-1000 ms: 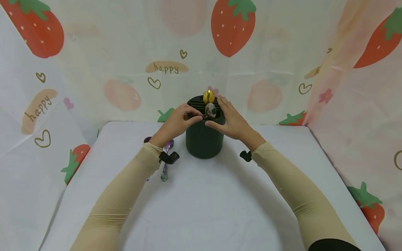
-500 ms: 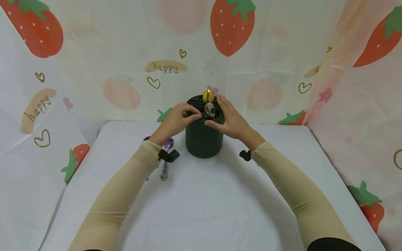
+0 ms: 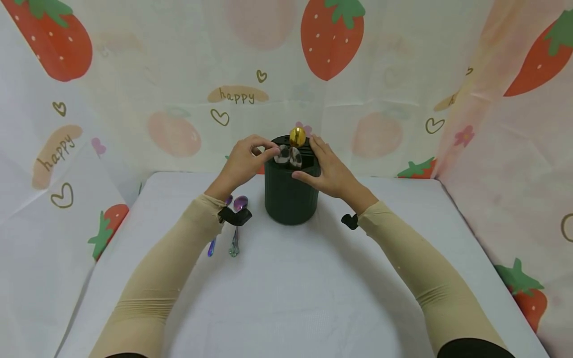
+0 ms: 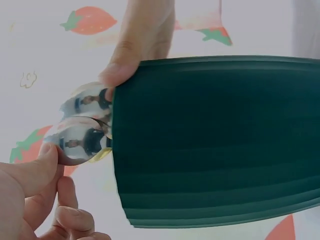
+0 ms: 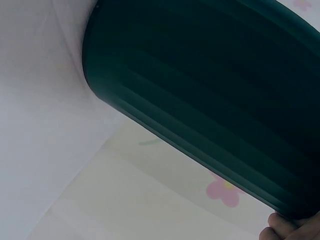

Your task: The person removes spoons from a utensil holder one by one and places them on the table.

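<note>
A dark green ribbed utensil holder [image 3: 291, 201] with a slotted black top stands upright on the table. My left hand [image 3: 243, 160], at its upper left, pinches the rounded bowl of a silver spoon [image 4: 75, 141] between thumb and finger; the spoon's handle is hidden by the holder. Beside it a second silver spoon [image 3: 295, 158] sticks up from the top, its bowl touching or nearly touching the first. Behind them rises a gold spoon [image 3: 297, 137]. Gripping the holder's right rim, my right hand [image 3: 333, 171] has its thumb across the front and its fingers toward the back.
Two purple-blue spoons, one with an ornate handle [image 3: 234, 246] and one with a blue handle [image 3: 212, 247], lie on the white table [image 3: 295, 283] left of the holder, partly under my left wrist. A strawberry-printed cloth [image 3: 179, 59] hangs behind and at the sides.
My left hand has moved left and slightly up, and a second silver spoon bowl now shows at its fingertips above the holder. The right hand stays on the rim.
</note>
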`<move>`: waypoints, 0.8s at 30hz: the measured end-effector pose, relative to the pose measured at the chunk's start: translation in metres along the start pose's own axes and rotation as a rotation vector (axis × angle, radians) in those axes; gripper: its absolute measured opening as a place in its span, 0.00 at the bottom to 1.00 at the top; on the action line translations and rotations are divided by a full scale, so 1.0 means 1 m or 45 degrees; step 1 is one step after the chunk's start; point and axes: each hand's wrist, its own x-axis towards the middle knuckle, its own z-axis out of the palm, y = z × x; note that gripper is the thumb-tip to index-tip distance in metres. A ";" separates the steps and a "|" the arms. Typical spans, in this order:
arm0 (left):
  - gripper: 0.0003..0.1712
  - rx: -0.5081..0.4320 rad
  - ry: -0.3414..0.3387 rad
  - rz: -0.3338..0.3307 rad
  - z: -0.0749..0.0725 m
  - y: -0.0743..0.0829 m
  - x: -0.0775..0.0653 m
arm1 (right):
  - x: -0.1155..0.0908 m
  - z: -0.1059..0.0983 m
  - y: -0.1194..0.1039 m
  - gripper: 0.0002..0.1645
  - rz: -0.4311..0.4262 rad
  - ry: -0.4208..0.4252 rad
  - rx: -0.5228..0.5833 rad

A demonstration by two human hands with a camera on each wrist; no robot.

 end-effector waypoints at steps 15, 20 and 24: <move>0.18 -0.038 0.162 0.017 -0.027 0.017 -0.002 | 0.000 0.002 0.001 0.75 0.004 0.007 0.008; 0.16 -0.144 0.243 0.043 -0.033 0.020 -0.003 | 0.001 0.002 0.002 0.74 0.004 0.005 0.000; 0.17 -0.275 0.282 0.037 -0.038 0.023 -0.003 | 0.000 0.002 0.002 0.74 0.005 0.005 0.002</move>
